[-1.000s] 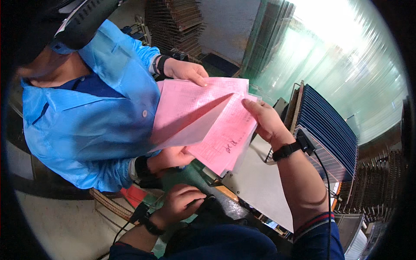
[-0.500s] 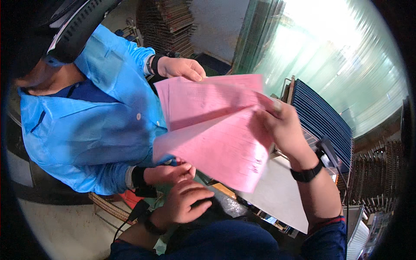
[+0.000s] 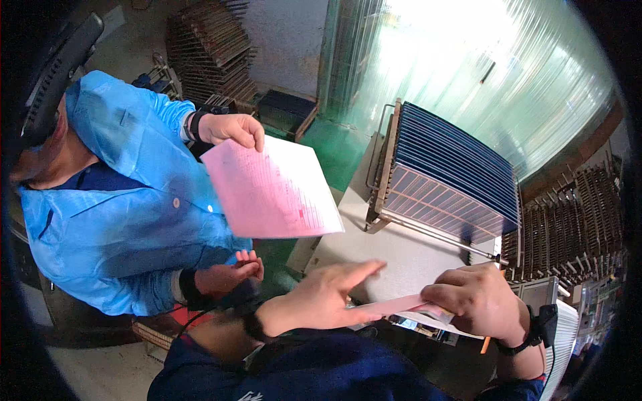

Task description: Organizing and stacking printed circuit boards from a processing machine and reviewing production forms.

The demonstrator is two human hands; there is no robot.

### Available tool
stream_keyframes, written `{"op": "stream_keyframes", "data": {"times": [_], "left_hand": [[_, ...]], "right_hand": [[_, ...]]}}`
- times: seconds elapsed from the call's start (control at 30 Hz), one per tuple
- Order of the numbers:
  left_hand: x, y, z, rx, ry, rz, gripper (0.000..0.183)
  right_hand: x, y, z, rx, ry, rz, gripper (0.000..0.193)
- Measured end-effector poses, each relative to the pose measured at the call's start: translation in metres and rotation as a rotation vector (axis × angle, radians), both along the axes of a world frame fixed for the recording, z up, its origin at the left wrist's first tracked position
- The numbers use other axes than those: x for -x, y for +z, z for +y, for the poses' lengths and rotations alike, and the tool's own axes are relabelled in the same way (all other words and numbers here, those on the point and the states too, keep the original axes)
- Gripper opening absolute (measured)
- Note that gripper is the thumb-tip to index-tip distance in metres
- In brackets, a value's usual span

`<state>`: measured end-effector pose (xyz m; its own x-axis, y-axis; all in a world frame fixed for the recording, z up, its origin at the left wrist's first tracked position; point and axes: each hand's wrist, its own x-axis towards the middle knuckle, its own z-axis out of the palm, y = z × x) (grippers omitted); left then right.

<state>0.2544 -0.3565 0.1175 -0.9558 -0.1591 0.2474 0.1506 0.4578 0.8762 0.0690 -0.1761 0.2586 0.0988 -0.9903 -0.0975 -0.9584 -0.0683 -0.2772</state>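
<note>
I monitor the work area through the head view. The folded pink paper [image 3: 394, 305] is at lower centre-right of the frame, seen nearly edge-on; the number of layers cannot be read from this angle. My right hand [image 3: 478, 297] pinches its right end with the fingers curled. My left hand [image 3: 311, 297] is spread, index finger extended toward the right and thumb at the paper's left end; I cannot tell whether the thumb touches it.

At left of the frame, a co-worker in a blue coat [image 3: 134, 207] holds a separate pink sheet [image 3: 274, 190] by its upper edge with one hand [image 3: 234, 130]. The co-worker's other hand [image 3: 231, 276] is below the sheet, near my left forearm.

Beyond my hands, the white tabletop [image 3: 348, 250] carries a rack [image 3: 384, 170] of dark blue panels [image 3: 455, 157], right of centre.
</note>
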Motion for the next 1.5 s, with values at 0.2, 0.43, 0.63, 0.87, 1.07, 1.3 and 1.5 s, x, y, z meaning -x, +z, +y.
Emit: {"op": "stream_keyframes", "data": {"times": [0.2,0.43,0.63,0.87,1.07,1.3,1.5], "left_hand": [[0.002,-0.066,0.046,-0.484,-0.236,-0.246,0.052],[0.007,-0.077,0.099,-0.247,0.049,-0.057,0.052],[0.014,-0.103,0.111,-0.365,0.291,-0.414,0.032],[0.032,-0.151,0.124,-0.727,0.403,-0.225,0.032],[0.048,-0.133,0.117,-0.809,0.364,-0.189,0.038],[0.045,-0.138,0.115,-1.085,0.318,-0.221,0.041],[0.043,-0.145,0.114,-1.146,0.394,-0.097,0.035]], "right_hand": [[0.019,-0.005,0.025,-0.005,-0.265,-0.130,0.031],[0.057,-0.040,0.032,-0.083,-0.347,-0.360,0.035],[0.073,-0.058,0.028,-0.015,-0.382,-0.271,0.044],[0.118,-0.169,0.136,0.643,-0.872,-0.817,0.052],[0.045,-0.202,0.149,0.330,-0.987,-1.167,0.046],[0.046,-0.243,0.149,0.624,-1.068,-1.417,0.018],[0.032,-0.235,0.135,0.713,-1.072,-1.484,0.016]]}}
